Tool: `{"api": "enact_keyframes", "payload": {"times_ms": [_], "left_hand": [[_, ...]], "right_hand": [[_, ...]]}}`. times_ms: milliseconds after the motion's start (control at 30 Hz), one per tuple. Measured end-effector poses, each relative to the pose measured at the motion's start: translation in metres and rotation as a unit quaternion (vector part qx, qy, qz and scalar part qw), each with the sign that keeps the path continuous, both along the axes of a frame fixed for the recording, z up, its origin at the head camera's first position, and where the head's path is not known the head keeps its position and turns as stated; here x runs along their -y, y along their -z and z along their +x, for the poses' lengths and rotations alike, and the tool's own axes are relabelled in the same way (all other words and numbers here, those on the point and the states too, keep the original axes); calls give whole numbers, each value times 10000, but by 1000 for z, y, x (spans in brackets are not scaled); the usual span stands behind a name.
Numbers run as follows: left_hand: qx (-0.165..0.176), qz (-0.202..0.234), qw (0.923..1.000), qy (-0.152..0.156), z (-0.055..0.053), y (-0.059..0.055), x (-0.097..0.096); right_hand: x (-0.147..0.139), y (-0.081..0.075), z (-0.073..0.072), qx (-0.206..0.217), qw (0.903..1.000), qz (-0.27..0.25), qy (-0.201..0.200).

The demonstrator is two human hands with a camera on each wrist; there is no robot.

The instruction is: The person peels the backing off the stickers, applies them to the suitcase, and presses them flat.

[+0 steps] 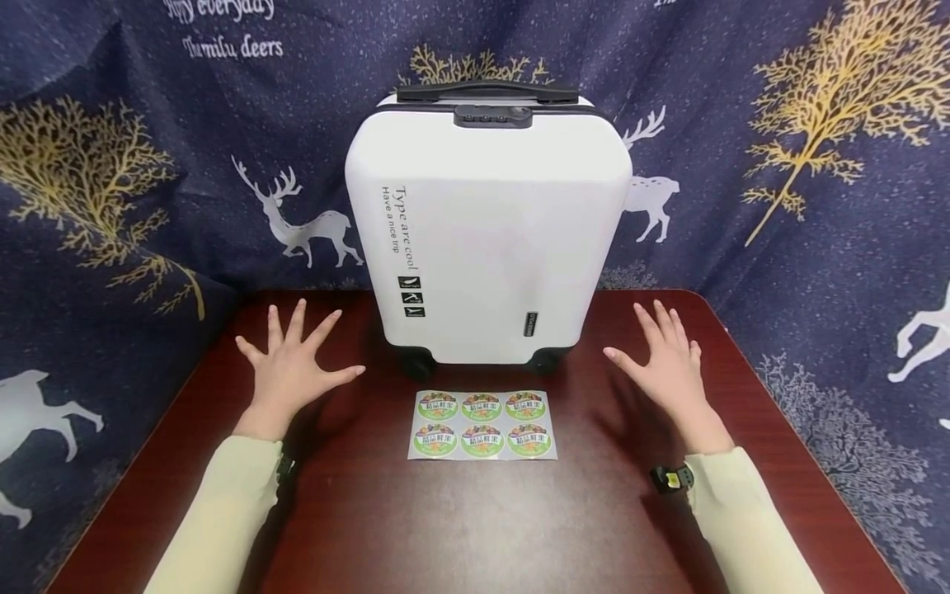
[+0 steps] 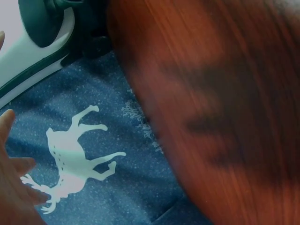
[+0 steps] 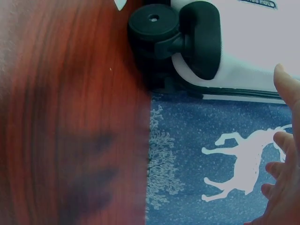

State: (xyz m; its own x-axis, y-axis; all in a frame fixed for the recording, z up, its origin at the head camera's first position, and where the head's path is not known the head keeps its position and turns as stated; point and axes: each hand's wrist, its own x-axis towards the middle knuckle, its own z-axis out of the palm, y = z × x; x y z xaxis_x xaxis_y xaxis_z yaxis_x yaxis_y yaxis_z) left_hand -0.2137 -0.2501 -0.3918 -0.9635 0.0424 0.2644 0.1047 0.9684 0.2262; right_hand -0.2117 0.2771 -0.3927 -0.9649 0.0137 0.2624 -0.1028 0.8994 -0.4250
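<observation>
A white hard-shell suitcase (image 1: 490, 239) stands upright at the back of the table, its black handle (image 1: 487, 92) and combination lock (image 1: 493, 116) on top. In front of it lies a sheet of round fruit stickers (image 1: 482, 425), green and white with printed lettering. My left hand (image 1: 291, 363) hovers left of the suitcase, fingers spread and holding nothing. On the other side my right hand (image 1: 666, 363) is held over the table, fingers extended, also holding nothing. In the right wrist view a black caster wheel (image 3: 153, 21) shows at the suitcase's lower corner.
The dark red wooden table (image 1: 475, 528) has rounded back corners. Behind it hangs a navy cloth (image 1: 312, 132) printed with white deer and golden trees. A dark strap with a yellow patch (image 1: 672, 478) sits at the right wrist.
</observation>
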Motion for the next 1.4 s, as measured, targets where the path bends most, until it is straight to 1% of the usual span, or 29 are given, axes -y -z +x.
{"api": "enact_keyframes", "payload": {"times_ms": [200, 500, 867, 1100, 1200, 1400], "left_hand": [[-10, 7, 10000, -33, 5, 3, -2], [-32, 6, 10000, -13, 10, 8, -6], [-111, 88, 9999, -2, 17, 14, -6], [6, 121, 9999, -27, 24, 17, -10], [38, 178, 9998, -16, 26, 19, -12], [140, 268, 9995, 88, 31, 21, -17]], "right_hand": [[5, 5, 6, -229, 9991, -358, 3], [11, 15, 15, -803, 9945, -649, -184], [20, 28, 26, -1107, 9883, -1024, -248], [27, 35, 33, -1350, 9815, -1315, -348], [32, 36, 37, -1214, 9798, -1537, -409], [39, 33, 44, -494, 9763, -2066, -422]]}}
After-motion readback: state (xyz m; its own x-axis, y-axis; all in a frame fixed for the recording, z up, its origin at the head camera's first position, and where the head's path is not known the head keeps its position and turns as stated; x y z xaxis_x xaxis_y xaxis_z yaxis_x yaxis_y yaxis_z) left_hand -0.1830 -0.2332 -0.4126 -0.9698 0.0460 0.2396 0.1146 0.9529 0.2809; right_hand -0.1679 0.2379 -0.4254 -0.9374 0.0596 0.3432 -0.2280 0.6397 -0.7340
